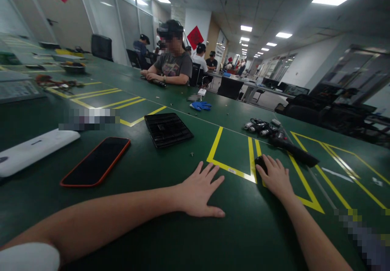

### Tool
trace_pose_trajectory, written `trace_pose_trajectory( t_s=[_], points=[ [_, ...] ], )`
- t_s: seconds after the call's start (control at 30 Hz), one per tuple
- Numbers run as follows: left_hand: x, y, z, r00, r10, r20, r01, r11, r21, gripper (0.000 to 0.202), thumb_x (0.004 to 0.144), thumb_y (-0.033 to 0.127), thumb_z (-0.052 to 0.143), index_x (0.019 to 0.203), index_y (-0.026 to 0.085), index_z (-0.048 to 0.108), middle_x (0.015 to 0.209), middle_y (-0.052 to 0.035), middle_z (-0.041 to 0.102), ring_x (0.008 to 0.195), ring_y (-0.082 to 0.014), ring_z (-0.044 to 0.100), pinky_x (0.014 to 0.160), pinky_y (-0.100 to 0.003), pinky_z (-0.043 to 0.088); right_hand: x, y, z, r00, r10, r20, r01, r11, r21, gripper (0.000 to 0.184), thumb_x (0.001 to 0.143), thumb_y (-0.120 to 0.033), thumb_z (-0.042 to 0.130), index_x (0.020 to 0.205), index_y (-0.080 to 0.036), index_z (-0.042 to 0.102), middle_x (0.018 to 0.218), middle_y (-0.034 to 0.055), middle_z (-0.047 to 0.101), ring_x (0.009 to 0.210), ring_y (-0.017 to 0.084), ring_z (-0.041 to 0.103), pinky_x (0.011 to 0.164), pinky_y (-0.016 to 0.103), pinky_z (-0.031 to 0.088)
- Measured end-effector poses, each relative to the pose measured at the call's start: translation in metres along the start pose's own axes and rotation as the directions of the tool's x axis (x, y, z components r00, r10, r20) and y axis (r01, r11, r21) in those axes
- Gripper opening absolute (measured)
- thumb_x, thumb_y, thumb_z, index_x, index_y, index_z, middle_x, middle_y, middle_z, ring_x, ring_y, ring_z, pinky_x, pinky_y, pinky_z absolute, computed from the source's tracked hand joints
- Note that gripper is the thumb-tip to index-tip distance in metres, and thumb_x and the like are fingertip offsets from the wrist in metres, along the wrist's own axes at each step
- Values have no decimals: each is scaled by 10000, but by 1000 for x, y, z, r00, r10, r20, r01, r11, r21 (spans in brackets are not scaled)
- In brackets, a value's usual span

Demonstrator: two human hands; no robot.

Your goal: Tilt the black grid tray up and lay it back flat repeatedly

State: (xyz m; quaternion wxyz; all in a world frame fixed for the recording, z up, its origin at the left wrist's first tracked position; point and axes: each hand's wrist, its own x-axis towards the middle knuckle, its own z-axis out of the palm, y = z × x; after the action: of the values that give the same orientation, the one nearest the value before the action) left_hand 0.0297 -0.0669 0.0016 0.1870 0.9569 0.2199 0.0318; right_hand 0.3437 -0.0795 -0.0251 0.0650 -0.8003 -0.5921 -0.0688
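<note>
My left hand (201, 191) lies flat on the green table (170, 238), fingers spread and palm down, holding nothing. Its fingertips are close to a rectangle of yellow tape (227, 168). To the right, my right hand (278, 177) rests over a small black object (261, 164), which sits between thumb and fingers by the tape lines. Most of that object is hidden, so its kind does not show. Beyond my left hand are a tiny screw-like piece (191, 154) and a black square ribbed panel (168, 129).
An orange-edged phone (97, 161) and a long white casing (36, 151) lie at left. A blue glove (201, 106) is farther back. Several metal cylinders with black cables (258, 126) and a black handle-like tool (295, 151) lie at right. Across the table sits a person (176, 66).
</note>
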Motion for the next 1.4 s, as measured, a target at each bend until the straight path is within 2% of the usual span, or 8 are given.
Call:
trace_pose_trajectory(
  t_s=[0.17,0.37,0.6,0.77,0.97,1.07,1.17,1.4],
  points=[
    [3,-6,-16,994,-14,-112,26,995,102,544,914,492,355,1399,245,347,1478,-103,315,1340,-303,286,1067,-517,227,2,0,5,999,-36,-20,36,999,0,582,889,-473,261,1345,-150,422,1381,134,457,1299,377,326,972,634,337],
    [4,-44,-43,926,-326,-190,372,876,308,278,796,59,487,1042,147,582,1026,-110,570,860,-205,534,723,-324,453,9,10,13,995,-85,-48,85,996,18,585,875,-479,288,1325,-139,443,1326,141,509,1247,342,396,956,579,379],
    [4,-72,-52,889,-392,-236,393,919,-44,160,825,121,441,847,147,598,854,-78,609,781,-187,582,708,-324,477,10,12,13,993,-100,-56,101,995,23,583,873,-486,296,1321,-144,446,1307,140,521,1223,335,423,948,569,388],
    [4,-109,-96,561,-780,-278,295,502,-813,109,796,170,478,818,126,576,658,-54,595,650,-168,624,638,-310,525,9,9,11,996,-80,-47,82,996,29,586,871,-486,296,1325,-146,443,1298,139,526,1224,342,418,949,561,388],
    [-19,-162,-119,326,-875,-357,458,477,-751,97,744,235,547,714,148,579,686,-85,628,803,-236,634,688,-313,499,10,10,17,992,-80,-93,84,996,40,563,865,-458,305,1299,-137,463,1300,141,523,1221,339,411,956,562,375],
    [-27,-179,-115,379,-845,-377,792,507,-341,168,661,314,657,698,152,627,849,-140,685,941,-310,618,748,-319,471,11,13,22,990,-46,-134,53,997,48,617,848,-500,322,1327,-124,428,1358,159,464,1265,369,355,955,575,366],
    [-30,-185,-114,511,-812,-283,856,509,89,312,742,429,591,793,131,668,1003,-197,673,948,-320,624,740,-308,462,14,19,24,990,18,-142,-7,997,79,636,840,-483,338,1311,-67,432,1332,194,481,1254,374,371,980,551,350],
    [-16,-152,-91,605,-718,-343,778,624,66,390,803,460,534,976,121,620,1079,-190,636,981,-300,600,768,-321,448,11,-13,15,997,15,-77,17,914,405,507,778,-392,460,1179,-97,556,1132,162,618,1115,307,505,994,473,367]
  ],
)
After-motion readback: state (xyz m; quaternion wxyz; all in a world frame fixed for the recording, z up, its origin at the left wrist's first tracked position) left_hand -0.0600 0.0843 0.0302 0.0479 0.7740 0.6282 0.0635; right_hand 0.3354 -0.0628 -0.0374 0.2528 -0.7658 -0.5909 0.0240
